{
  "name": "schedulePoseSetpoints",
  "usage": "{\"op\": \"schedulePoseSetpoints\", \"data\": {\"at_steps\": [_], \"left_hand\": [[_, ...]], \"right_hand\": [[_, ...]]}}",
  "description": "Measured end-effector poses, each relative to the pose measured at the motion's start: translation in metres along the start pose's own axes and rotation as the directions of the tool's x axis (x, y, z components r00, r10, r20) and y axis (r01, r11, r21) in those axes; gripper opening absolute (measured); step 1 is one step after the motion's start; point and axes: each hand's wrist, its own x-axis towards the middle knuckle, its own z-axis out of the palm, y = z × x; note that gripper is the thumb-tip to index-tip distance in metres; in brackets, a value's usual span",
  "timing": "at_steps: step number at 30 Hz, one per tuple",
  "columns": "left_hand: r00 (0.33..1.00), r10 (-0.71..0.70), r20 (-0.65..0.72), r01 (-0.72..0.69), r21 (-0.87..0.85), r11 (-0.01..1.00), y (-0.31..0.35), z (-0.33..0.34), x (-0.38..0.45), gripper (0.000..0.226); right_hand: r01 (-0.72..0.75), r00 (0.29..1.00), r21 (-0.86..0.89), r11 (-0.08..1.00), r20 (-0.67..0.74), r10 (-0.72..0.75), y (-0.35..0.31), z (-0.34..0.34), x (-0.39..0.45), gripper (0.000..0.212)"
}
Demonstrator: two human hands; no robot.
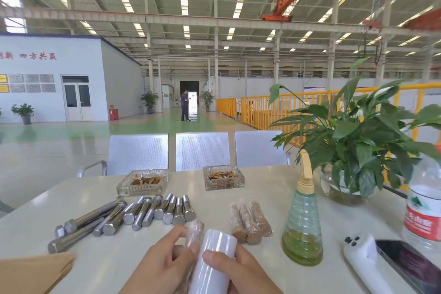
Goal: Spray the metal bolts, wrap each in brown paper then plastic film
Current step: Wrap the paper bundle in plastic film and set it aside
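Three wrapped bolts (250, 222) finished at two o'clock; fourth bolt (194, 231) gripped by left fingers (176, 234), right fingers (214, 256) clasping film roll (214, 265); bare bolts (143, 212) waited at ten.

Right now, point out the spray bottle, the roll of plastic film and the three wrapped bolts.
spray bottle (302, 227): head view, on its ribbed green body.
roll of plastic film (214, 262): head view, on its white side.
three wrapped bolts (248, 222): head view, on the middle bundle.
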Motion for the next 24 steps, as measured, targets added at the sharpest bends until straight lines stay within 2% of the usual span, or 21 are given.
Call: {"op": "schedulePoseSetpoints", "data": {"at_steps": [3,6,7,9,11,12,14,17,20,22,24], "left_hand": [[0.998,-0.064,0.011,0.064,-0.029,0.998,-0.005,0.007,0.004,0.009],[0.992,-0.118,0.047,0.122,-0.102,0.987,-0.007,0.003,0.004,0.037],[0.99,-0.129,0.057,0.136,-0.127,0.983,-0.006,0.001,0.005,0.039],[0.989,-0.039,0.144,0.063,-0.166,0.984,-0.004,-0.004,0.004,0.02],[0.978,0.024,0.209,0.033,-0.265,0.964,-0.007,-0.011,0.002,0.035],[0.979,0.04,0.2,0.026,-0.316,0.948,-0.009,-0.013,0.003,0.043],[0.991,0.077,0.109,-0.035,-0.345,0.938,-0.011,-0.012,0.006,0.046],[0.992,0.113,0.052,-0.091,-0.307,0.947,-0.009,-0.005,0.005,0.041],[0.994,0.098,0.048,-0.078,-0.314,0.946,-0.007,0.002,0.004,0.031],[0.992,0.116,0.054,-0.101,-0.227,0.969,-0.004,0.004,0.004,0.019],[0.987,0.149,0.057,-0.143,-0.099,0.985,-0.007,0.004,0.005,0.023]], "right_hand": [[0.034,0.999,0.01,0.999,0.0,-0.034,0.005,-0.001,0.003,0.042],[0.022,1.0,0.04,0.999,0.005,-0.022,0.004,0.0,0.003,0.035],[0.019,1.0,0.052,0.998,-0.004,-0.019,0.005,0.0,0.003,0.034],[0.024,0.999,0.057,0.998,-0.032,-0.022,0.005,0.0,0.002,0.032],[0.032,0.993,0.02,0.999,-0.113,-0.03,0.005,-0.001,0.003,0.031],[0.034,0.987,0.023,0.999,-0.155,-0.029,0.004,0.0,0.004,0.033],[0.04,0.975,0.062,0.997,-0.219,-0.026,0.004,0.0,0.006,0.045],[0.027,0.979,0.082,0.996,-0.205,-0.009,0.005,0.001,0.005,0.061],[-0.002,0.989,0.068,0.998,-0.146,0.012,0.006,0.0,0.004,0.072],[-0.012,0.994,0.079,0.997,-0.108,0.021,0.005,0.001,0.006,0.077],[-0.016,0.998,0.112,0.994,-0.062,0.023,0.006,0.001,0.006,0.075]]}}
